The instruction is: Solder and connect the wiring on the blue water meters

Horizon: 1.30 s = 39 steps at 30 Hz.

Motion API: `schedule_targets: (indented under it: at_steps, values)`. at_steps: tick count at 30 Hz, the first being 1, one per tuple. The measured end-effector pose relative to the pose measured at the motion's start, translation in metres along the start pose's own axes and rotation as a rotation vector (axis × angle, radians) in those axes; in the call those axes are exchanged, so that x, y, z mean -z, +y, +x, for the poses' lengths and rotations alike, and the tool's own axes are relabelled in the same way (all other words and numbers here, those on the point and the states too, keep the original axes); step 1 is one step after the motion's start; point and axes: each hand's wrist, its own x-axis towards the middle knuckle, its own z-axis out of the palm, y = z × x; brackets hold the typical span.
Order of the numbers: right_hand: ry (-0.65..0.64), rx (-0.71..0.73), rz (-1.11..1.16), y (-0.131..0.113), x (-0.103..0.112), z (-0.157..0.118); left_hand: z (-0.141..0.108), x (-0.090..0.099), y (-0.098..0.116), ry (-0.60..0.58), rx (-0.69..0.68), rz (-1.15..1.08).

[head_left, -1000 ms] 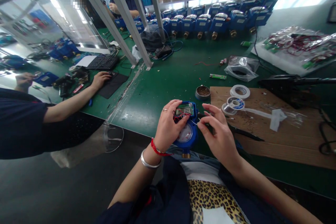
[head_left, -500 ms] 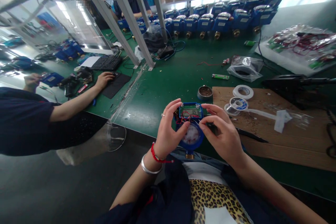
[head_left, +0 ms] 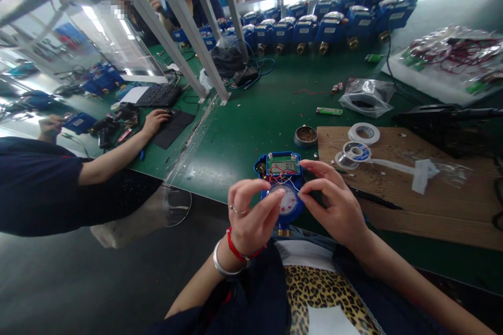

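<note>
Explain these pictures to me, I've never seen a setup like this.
There's no robot: these are a person's bare hands, and every picture comes from one camera worn on the head. The right hand pinches a thin white wire from a blue device with a small screen. The left hand is over its round face; whether it grips anything is unclear.

On the green table, cardboard carries a white tape roll and a spool. Beside it sits a small round tin. Similar blue devices line the back. Another person's hand rests on the left.
</note>
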Motion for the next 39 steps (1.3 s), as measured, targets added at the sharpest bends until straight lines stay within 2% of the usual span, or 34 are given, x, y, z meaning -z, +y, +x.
schedule_targets:
  at_steps: [5,9,15,20,25,32,39]
  values:
    - [0.025,-0.004,0.021,0.004,0.0,-0.004,0.005,-0.01,0.007,-0.183,0.027,0.127]
    - [0.033,0.002,0.045,0.004,-0.001,-0.005,0.01,-0.019,0.007,-0.215,0.026,0.191]
    - [0.081,0.011,0.052,0.006,0.008,-0.007,0.007,-0.016,0.003,-0.237,0.001,0.093]
    - [0.195,-0.118,-0.01,0.018,0.029,-0.011,0.001,-0.012,-0.003,-0.267,0.044,-0.035]
    - [0.135,-0.16,-0.221,0.036,0.044,-0.017,0.001,-0.012,-0.004,-0.242,0.106,-0.091]
    - [-0.039,-0.165,-0.326,0.057,0.045,-0.028,0.0,-0.015,-0.004,-0.228,0.133,-0.127]
    - [-0.047,-0.182,-0.408,0.062,0.058,-0.032,0.001,-0.014,-0.002,-0.214,0.121,-0.092]
